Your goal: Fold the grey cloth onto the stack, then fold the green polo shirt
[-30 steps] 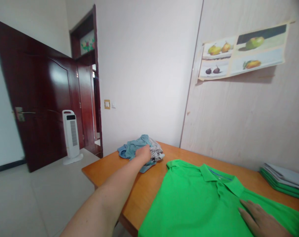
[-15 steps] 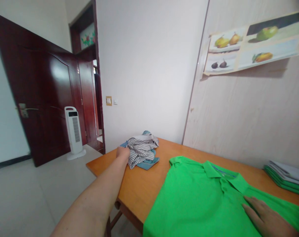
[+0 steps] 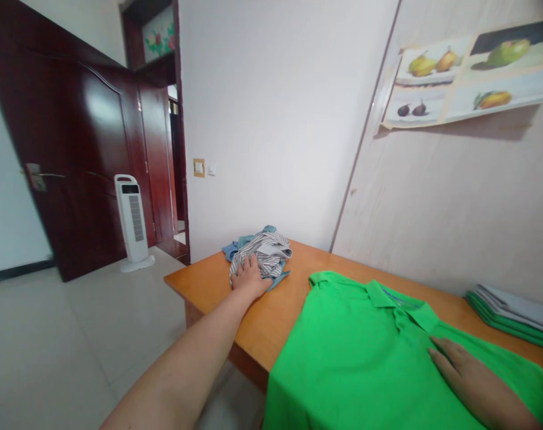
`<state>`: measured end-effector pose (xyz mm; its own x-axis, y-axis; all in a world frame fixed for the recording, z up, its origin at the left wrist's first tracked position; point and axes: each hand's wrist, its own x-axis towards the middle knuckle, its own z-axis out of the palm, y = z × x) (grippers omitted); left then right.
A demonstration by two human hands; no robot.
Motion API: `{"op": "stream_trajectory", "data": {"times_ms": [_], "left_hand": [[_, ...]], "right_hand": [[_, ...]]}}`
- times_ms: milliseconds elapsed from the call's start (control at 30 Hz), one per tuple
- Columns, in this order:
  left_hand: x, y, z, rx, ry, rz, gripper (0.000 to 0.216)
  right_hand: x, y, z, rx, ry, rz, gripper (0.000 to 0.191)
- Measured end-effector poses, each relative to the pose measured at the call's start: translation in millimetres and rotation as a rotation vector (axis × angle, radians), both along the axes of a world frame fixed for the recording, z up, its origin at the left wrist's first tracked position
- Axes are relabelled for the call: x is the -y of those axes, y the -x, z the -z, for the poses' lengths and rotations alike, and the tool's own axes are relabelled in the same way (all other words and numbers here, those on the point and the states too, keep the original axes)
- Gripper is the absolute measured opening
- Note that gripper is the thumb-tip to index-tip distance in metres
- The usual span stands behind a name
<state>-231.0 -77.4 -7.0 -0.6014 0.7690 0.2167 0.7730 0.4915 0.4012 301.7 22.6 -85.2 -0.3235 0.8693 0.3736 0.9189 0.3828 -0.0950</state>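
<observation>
My left hand [image 3: 248, 279] reaches far out to a crumpled striped shirt [image 3: 264, 252] lying on a blue garment [image 3: 236, 247] at the far left corner of the wooden table [image 3: 208, 283]. Its fingers rest on the striped cloth, bent over its near edge. My right hand [image 3: 466, 376] lies flat, fingers stretched, on a bright green polo shirt [image 3: 356, 352] spread face up in front of me, just below its collar [image 3: 390, 297].
A stack of folded green and grey clothes [image 3: 513, 316] sits at the table's right end against the wall. A fruit poster [image 3: 468, 77] hangs above. A white tower fan [image 3: 132, 221] stands on the tiled floor by the dark red door [image 3: 74, 167].
My left hand turned the pile over so the striped shirt now lies on top of the blue one, then settled on it. The right hand stayed flat on the green polo.
</observation>
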Motion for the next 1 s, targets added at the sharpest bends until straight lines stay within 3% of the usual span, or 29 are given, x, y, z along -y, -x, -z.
{"op": "stream_trajectory", "data": {"times_ms": [300, 567, 700, 833, 900, 1000], "left_hand": [[14, 39, -18.2, -0.061, 0.002, 0.046, 0.072], [21, 24, -18.7, -0.115, -0.034, 0.099, 0.054], [28, 15, -12.5, -0.155, -0.102, 0.070, 0.063], [43, -13, -8.8, -0.282, -0.248, -0.025, 0.069], [52, -31, -7.3, -0.321, -0.320, 0.076, 0.062], [61, -57, -2.6, -0.277, -0.323, 0.360, 0.041]], "right_hand": [[-2, 1, 8.8, 0.117, 0.048, 0.021, 0.074], [8, 15, -1.7, 0.123, 0.044, 0.054, 0.069], [15, 22, -10.6, 0.133, 0.061, 0.057, 0.069], [19, 29, -19.2, 0.137, 0.084, 0.064, 0.067], [20, 33, -22.3, 0.133, 0.105, 0.077, 0.066], [22, 36, -25.5, 0.127, 0.127, 0.101, 0.066]]}}
